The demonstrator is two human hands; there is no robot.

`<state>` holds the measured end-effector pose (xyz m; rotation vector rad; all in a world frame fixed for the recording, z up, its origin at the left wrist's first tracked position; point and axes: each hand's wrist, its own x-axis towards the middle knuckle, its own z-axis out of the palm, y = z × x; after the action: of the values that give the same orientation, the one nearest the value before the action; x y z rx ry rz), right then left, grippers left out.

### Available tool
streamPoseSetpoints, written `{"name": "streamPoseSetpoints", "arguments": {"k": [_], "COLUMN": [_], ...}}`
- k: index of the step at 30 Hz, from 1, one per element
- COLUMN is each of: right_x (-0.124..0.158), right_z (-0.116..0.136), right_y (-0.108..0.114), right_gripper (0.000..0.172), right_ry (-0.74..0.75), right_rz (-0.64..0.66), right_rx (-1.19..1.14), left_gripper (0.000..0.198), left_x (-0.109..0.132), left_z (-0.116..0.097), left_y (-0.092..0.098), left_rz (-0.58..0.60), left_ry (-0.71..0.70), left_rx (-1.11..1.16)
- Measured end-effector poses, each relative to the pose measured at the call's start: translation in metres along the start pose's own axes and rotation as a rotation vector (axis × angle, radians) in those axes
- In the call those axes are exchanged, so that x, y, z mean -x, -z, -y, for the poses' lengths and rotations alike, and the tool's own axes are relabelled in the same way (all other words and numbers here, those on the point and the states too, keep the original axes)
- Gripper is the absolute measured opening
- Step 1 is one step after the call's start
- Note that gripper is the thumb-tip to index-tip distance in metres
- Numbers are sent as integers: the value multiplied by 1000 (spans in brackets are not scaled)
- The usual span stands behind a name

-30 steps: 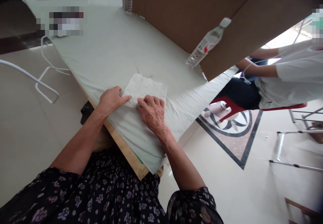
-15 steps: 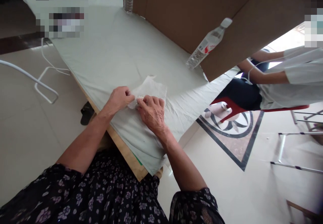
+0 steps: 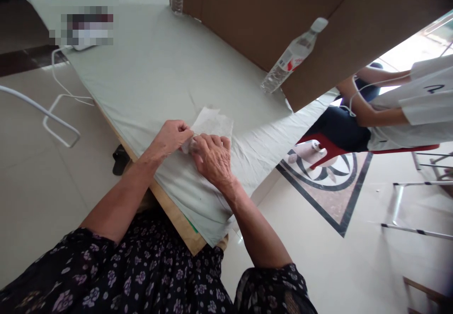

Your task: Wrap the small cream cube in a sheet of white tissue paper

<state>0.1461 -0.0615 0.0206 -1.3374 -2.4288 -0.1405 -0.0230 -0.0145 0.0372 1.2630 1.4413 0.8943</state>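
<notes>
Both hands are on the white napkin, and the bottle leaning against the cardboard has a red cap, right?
Not quite: the head view shows the bottle has a white cap; only its label is red. The left hand and right hand do touch the white napkin.

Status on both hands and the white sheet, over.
Left hand pinches white sheet at its raised corner. Right hand down on the sheet beside it, grip unclear. Water bottle, cardboard well apart; nothing in the way.

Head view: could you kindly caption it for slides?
Left hand pinches, right hand presses a white tissue on a table.
</notes>
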Motion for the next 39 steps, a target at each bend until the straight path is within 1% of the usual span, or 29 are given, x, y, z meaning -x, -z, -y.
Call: {"name": "streamPoseSetpoints", "arguments": {"k": [3, 6, 8, 10, 12, 14, 16, 18, 22, 24, 25, 28, 31, 33, 35, 39], "right_x": [1, 2, 2, 4, 9, 19, 31, 45, 64, 69, 70, 68, 59, 49, 38, 22], "right_z": [0, -1, -3, -6, -11, -15, -19, -21, -27, -32, -36, -47, -53, -55, -55, -52], "right_y": [2, 4, 5, 8, 12, 17, 20, 20, 13, 8, 7, 3, 1, -1, -4, -13], "right_gripper": [21, 25, 27, 25, 24, 23, 21, 18, 18, 24, 31, 59, 79, 86, 91, 90], "right_ry": [6, 11, 1, 7, -1, -63, -164, -233, -312, -408, -471, -642, -731, -771, -797, -806], "right_rz": [17, 32, 36, 31, -9, -91, -179, -224, -257, -272, -262, -155, -45, -2, 12, -31], "right_rx": [-26, -58, -99, -152, -201, -222, -213, -199, -213, -259, -298, -425, -485, -481, -474, -529], "left_gripper": [7, 12, 20, 28, 32, 34, 37, 35, 25, 22, 21, 20, 19, 20, 20, 22], "left_x": [2, 3, 4, 6, 10, 14, 16, 16, 16, 17, 18, 21, 21, 20, 20, 22], "left_z": [-5, -8, -8, -7, -6, -5, -6, -7, -3, 2, 5, 13, 17, 18, 18, 18], "left_y": [1, 7, 11, 15, 16, 17, 16, 15, 8, 4, 2, -2, -5, -7, -8, -11], "left_rz": [28, 95, 151, 209, 247, 270, 296, 304, 229, 192, 169, 71, 26, 33, 34, 27], "left_ry": [4, -22, -49, -113, -219, -304, -331, -345, -435, -475, -497, -595, -696, -730, -748, -753], "left_rx": [-3, -20, -39, -107, -215, -286, -310, -352, -496, -536, -549, -581, -619, -644, -672, -731]}}
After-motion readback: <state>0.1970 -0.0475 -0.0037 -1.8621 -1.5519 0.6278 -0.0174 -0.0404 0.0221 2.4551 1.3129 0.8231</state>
